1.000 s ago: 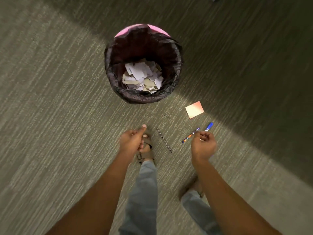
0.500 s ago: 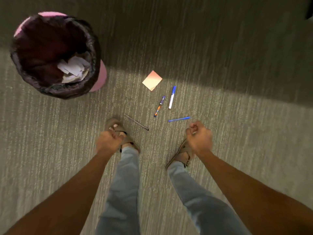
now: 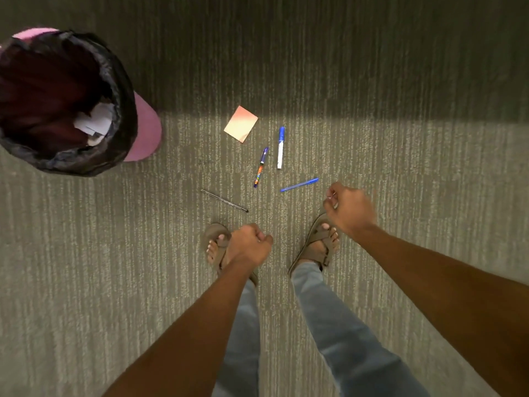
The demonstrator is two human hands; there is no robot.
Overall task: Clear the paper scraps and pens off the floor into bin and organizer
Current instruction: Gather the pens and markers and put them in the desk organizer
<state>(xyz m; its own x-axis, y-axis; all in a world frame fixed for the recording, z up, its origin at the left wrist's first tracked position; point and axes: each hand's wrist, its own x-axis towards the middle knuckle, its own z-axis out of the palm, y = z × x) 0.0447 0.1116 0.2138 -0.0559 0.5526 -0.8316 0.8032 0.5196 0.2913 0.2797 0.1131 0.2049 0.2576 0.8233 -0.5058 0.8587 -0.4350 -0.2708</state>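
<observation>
Four pens lie on the carpeted floor, all near one orange sticky-note pad: a blue-capped white marker just right of the pad, a patterned purple-and-orange pen below it, a slim blue pen lower right, and a thin black pen lower left. One pink bin with a black liner stands well left of the pad, holding white paper scraps. Two hands hang below the pad: the left hand is curled into a fist, gripping nothing visible; the right hand is curled, with something small and pale perhaps pinched, too blurred to tell.
</observation>
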